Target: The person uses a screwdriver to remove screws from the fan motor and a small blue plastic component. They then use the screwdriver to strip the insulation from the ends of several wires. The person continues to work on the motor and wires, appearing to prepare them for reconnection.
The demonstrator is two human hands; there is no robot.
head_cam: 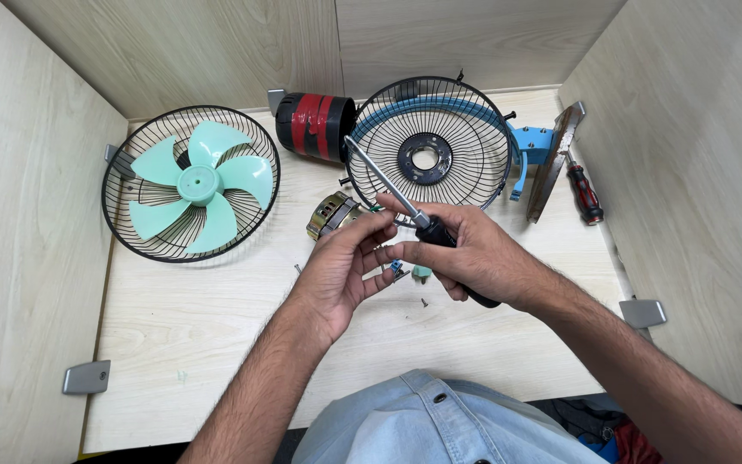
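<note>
My right hand (474,253) grips a black-handled screwdriver (381,178) whose steel shaft points up and left over the table. My left hand (345,266) meets it at the handle's front, fingertips pinched together as if on something small; I cannot tell what. Just behind the left hand lies a small fan motor (330,215) with metal windings. Under the hands, small blue parts (398,269) and a loose screw (424,302) rest on the table.
A black wire fan guard (135,232) holding a mint-green blade (199,185) lies at the left. A second guard (474,129) with a blue bracket (536,146) stands at the back right, a black-and-red motor housing (315,125) beside it. A red-handled screwdriver (584,193) lies near the right wall.
</note>
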